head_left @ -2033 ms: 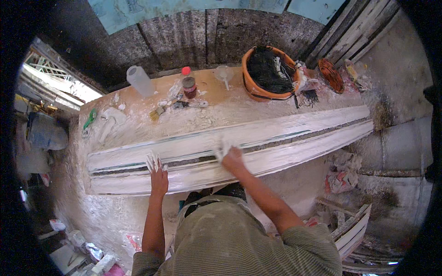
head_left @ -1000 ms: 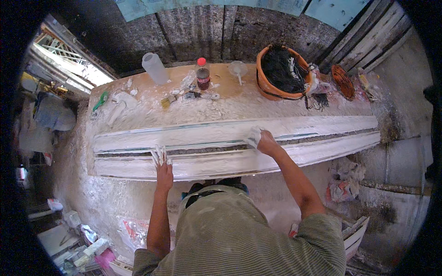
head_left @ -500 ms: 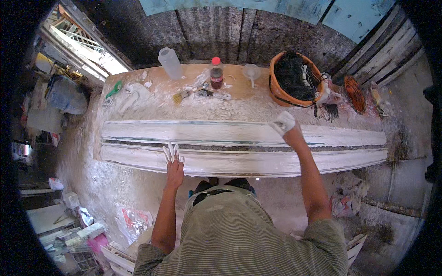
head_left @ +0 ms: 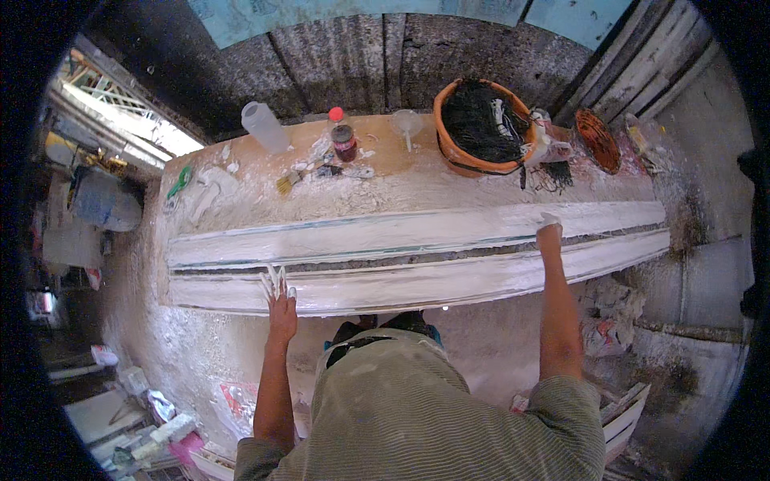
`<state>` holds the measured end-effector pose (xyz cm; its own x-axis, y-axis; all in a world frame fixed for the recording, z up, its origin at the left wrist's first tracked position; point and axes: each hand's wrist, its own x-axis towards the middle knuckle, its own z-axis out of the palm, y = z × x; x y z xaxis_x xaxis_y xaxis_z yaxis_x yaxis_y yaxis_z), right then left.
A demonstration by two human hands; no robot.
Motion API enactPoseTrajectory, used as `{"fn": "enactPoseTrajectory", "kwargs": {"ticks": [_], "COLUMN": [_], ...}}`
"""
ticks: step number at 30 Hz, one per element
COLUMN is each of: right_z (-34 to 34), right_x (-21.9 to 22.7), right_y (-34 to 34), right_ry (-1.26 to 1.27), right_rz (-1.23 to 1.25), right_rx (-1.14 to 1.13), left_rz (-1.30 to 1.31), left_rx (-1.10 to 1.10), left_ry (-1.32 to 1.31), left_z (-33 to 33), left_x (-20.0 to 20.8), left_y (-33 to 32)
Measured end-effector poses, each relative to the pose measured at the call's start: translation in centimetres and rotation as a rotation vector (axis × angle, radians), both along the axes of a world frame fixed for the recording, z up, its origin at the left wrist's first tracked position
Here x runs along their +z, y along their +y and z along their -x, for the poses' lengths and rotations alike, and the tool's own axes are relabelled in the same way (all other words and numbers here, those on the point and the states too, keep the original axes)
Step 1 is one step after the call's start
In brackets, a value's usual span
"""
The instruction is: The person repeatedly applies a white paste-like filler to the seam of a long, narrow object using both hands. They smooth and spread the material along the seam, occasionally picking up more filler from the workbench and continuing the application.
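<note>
Two long strips (head_left: 353,288) coated in white lie side by side across the table, with a dark gap between them. My left hand (head_left: 281,309) rests on the near strip toward its left end, its white-smeared fingers spread out and reaching over the gap. Toward the right end, my right hand (head_left: 549,230) presses on the far strip (head_left: 473,228). Its fingers look curled in and are white too; whatever they may hold is hidden.
Behind the strips on the wooden table (head_left: 377,184) stand a translucent jug (head_left: 265,128), a red-capped bottle (head_left: 342,138), a clear plastic scoop (head_left: 407,124) and an orange bucket (head_left: 473,163) of black fibres. A brush (head_left: 287,183), green-handled tool (head_left: 179,182) and orange lid (head_left: 597,142) lie there.
My right hand has come down from above the far strip onto its surface and shifted right. My left hand stays on the near strip. The whole view has turned slightly.
</note>
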<state>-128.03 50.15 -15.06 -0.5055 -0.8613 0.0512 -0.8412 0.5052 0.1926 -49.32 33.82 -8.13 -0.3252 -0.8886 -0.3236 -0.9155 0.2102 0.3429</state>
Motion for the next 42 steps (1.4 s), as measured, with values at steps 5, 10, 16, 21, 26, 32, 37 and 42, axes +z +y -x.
{"fn": "enactPoseTrajectory", "kwargs": {"ticks": [5,10,16,21,26,32,37,42], "right_z": [-13.1,-32.0,-47.0,-43.6,-28.5,-24.2,-39.2,-36.2], "right_x": [-2.6,2.1,6.6,4.9,6.0,6.4,6.5,9.3], "right_y": [-2.5,-9.1,-14.6,-14.4,-8.4,-8.8,-14.8,-17.2], "right_ry": [-0.080,-0.273,-0.679,-0.443,-0.200,-0.362,-0.538,-0.752], "right_rz": [-0.044,0.037,0.315,0.035,-0.180,-0.377,-0.371,-0.247], "right_rx": [0.024,-0.037,0.389,0.182,-0.251,-0.233,0.125,-0.038], "left_rz": [0.032,0.082,0.015,0.001,-0.166,-0.147,-0.165,-0.162], "left_rx": [-0.013,-0.302,-0.465,-0.707,-0.848,-1.071,-1.201,-1.296], "left_ry": [0.187,0.069,-0.088,-0.113,-0.273,-0.310,-0.273,-0.238], "left_z": [1.5,2.5,2.7,2.8,2.4,4.2,8.7,16.3], "left_x": [4.2,7.0,6.0,5.8,5.6,4.7,3.2,1.3], "left_y": [-2.6,-6.5,-11.8,-15.3,-17.8,-20.3,-20.5,-18.8]}}
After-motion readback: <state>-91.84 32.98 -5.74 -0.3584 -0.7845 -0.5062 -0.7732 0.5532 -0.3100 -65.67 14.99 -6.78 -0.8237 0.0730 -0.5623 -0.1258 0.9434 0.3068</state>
